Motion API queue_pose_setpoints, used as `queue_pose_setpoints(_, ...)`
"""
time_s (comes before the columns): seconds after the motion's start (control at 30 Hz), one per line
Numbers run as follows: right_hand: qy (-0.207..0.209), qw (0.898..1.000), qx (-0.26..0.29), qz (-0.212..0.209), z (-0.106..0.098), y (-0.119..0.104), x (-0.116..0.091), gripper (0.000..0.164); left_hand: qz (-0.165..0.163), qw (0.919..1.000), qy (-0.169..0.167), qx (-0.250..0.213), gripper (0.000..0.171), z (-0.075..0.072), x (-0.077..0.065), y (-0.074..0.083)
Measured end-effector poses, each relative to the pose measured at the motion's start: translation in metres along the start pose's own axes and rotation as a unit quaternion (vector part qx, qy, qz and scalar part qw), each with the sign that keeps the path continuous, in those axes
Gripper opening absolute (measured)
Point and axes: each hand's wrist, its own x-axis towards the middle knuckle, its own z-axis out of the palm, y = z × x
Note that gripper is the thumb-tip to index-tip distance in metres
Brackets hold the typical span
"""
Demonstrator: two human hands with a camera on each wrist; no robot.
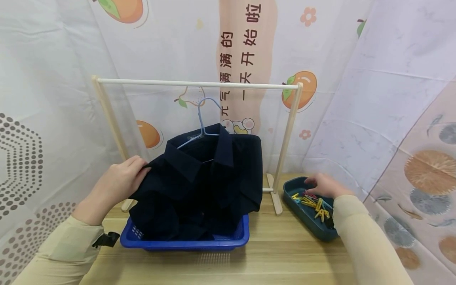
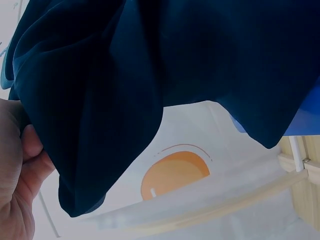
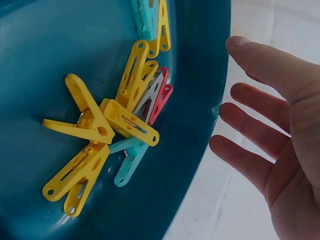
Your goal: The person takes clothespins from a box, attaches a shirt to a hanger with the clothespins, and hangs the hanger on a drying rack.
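A dark navy collared shirt hangs over a light-blue hanger, whose hook rises from the collar and stands below the rack's rod. The shirt's lower part lies bunched in a blue plastic basket. My left hand pinches the shirt near its left shoulder, the fingers partly behind the cloth in the left wrist view. Over the far end of a dark teal tray, my right hand has its fingers apart and holds nothing. Several yellow, turquoise, red and grey clothespins lie in that tray.
Behind the shirt stands a small wooden rack with a white rod; its right foot sits between basket and tray. Printed curtains enclose the wood-grain table at the back and sides.
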Motion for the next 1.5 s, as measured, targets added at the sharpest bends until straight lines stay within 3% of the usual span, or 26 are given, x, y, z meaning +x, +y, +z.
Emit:
queue_pose_setpoints(0.63,-0.022,1.000,-0.010,0.012,0.018,0.002,0.002,0.037,-0.005,1.0000,-0.003,-0.001,0.015,0.002,-0.003,0.000)
queue_pose_setpoints(1.13,-0.043,0.998,-0.009,0.043,0.021,0.009,0.006,0.041,-0.003,1.0000,-0.008,0.001,0.018,0.001,-0.003,0.000)
queue_pose_setpoints(1.5,-0.039,0.999,-0.011,0.015,0.021,0.011,0.007,0.028,-0.004,0.9999,-0.014,0.004,0.016,0.001,-0.002,0.000)
